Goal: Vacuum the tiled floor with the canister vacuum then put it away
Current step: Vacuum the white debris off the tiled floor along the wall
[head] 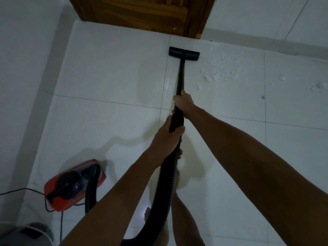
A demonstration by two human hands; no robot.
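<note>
No text, label, brand, number or sign can be read anywhere in the head view; the red canister vacuum (75,185) shows only plain red and black surfaces, with no lettering that can be made out; the black floor nozzle (184,53) carries no visible marking; the wooden door (142,13) and the white floor tiles (110,71) bear no writing.
</note>
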